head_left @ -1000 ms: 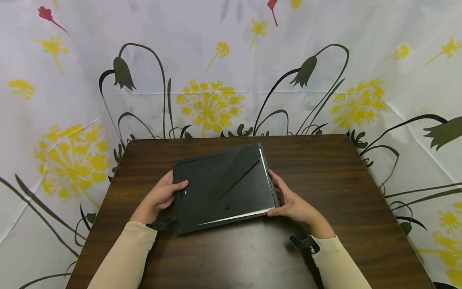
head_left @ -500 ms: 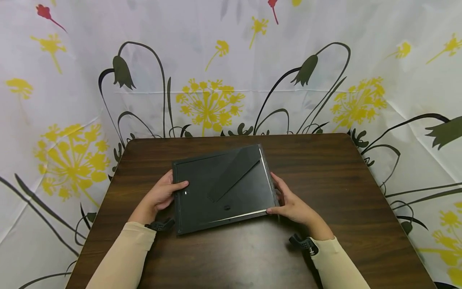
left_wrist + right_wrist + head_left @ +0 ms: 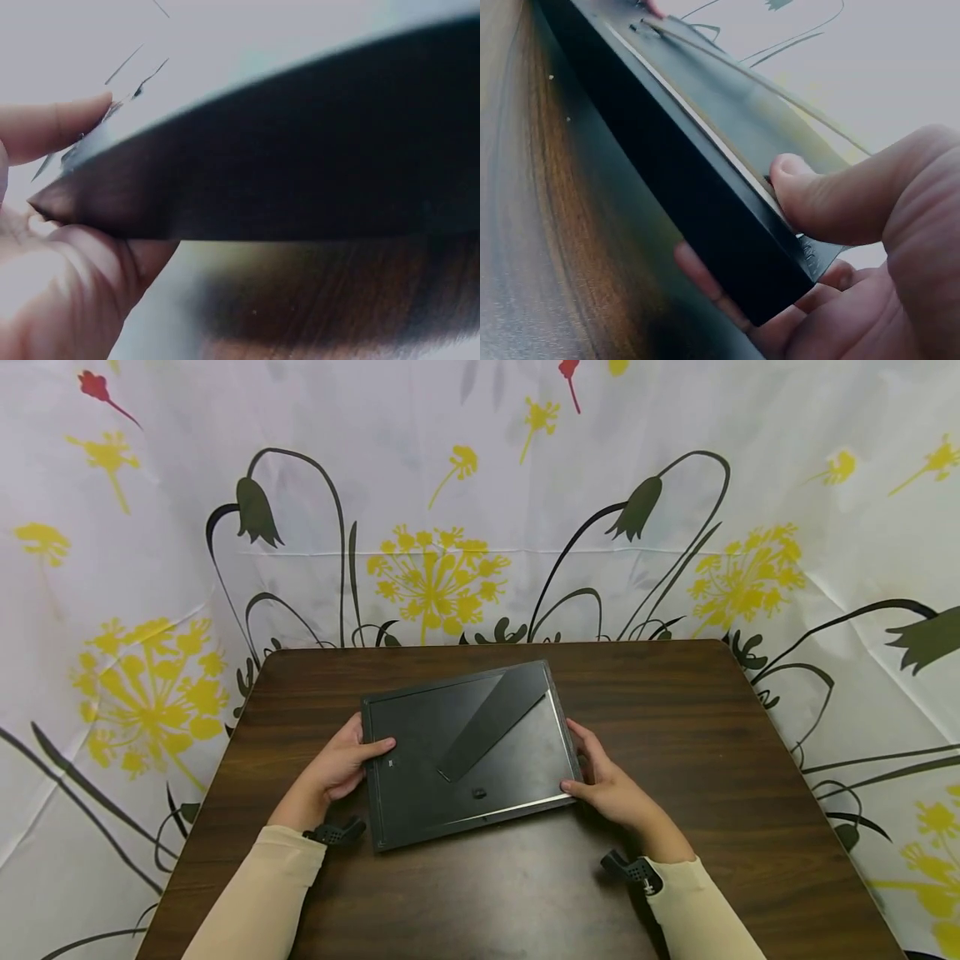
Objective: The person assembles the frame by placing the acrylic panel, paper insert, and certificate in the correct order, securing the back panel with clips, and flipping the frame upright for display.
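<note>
A black picture frame (image 3: 427,752), back side up with its flat easel leg (image 3: 495,718) showing, is held over the table between both hands. My left hand (image 3: 341,764) grips its left edge, thumb on the backing and fingers underneath. At the near right corner my right hand (image 3: 611,785) pinches the frame, thumb on top. In the right wrist view, fingers (image 3: 697,274) curl below the thick black side (image 3: 675,172), and a pale strip runs along the backing's edge. The frame's dark side (image 3: 300,150) fills much of the left wrist view.
The dark wood table (image 3: 480,893) extends on all sides below the frame. Behind it hangs a white cloth (image 3: 480,460) printed with yellow and green flowers. Black straps (image 3: 337,832) circle both wrists.
The frame has shifted slightly right and its tilt has changed a little. The pale strip along its near edge looks narrower. Both hands keep their hold.
</note>
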Demonstrator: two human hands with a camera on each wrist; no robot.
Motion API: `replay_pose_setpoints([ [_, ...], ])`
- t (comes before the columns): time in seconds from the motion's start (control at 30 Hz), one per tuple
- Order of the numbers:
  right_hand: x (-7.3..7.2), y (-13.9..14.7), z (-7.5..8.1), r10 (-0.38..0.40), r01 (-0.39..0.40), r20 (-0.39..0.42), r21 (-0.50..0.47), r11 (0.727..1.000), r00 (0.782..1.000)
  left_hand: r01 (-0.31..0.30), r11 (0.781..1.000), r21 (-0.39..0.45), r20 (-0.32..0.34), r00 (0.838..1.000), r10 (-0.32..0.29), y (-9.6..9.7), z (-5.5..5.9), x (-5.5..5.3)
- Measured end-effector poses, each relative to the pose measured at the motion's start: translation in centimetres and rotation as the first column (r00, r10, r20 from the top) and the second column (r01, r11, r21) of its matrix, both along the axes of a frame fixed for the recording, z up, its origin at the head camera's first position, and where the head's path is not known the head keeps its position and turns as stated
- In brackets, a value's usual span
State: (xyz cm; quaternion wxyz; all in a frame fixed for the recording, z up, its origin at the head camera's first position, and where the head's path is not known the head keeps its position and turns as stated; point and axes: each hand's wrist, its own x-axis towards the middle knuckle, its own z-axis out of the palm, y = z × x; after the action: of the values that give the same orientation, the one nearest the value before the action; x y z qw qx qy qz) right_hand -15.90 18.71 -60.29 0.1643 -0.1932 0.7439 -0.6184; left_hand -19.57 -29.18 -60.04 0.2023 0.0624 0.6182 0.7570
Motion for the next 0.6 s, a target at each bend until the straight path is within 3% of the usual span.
replay_pose_setpoints([
  [0.13,0.2,0.0,0.0,-0.034,0.035,-0.022,0.042,0.999,0.999,-0.015,0.999,-0.032,-0.01,1.0,0.015,0.3,0.5,0.2],
  [0.3,0.1,-0.2,-0.2,-0.111,0.11,0.06,0.023,0.994,0.992,-0.015,0.999,-0.052,-0.025,1.0,0.013,1.1,1.6,0.6],
  [0.43,0.1,-0.6,-0.1,-0.189,0.203,0.185,-0.06,0.977,0.965,-0.008,0.998,-0.07,-0.027,1.0,0.007,2.0,3.1,0.8],
  [0.6,0.2,-0.9,0.6,-0.203,0.289,0.339,-0.226,0.93,0.919,-0.068,0.991,-0.118,0.018,0.997,0.07,2.8,4.9,0.5],
])
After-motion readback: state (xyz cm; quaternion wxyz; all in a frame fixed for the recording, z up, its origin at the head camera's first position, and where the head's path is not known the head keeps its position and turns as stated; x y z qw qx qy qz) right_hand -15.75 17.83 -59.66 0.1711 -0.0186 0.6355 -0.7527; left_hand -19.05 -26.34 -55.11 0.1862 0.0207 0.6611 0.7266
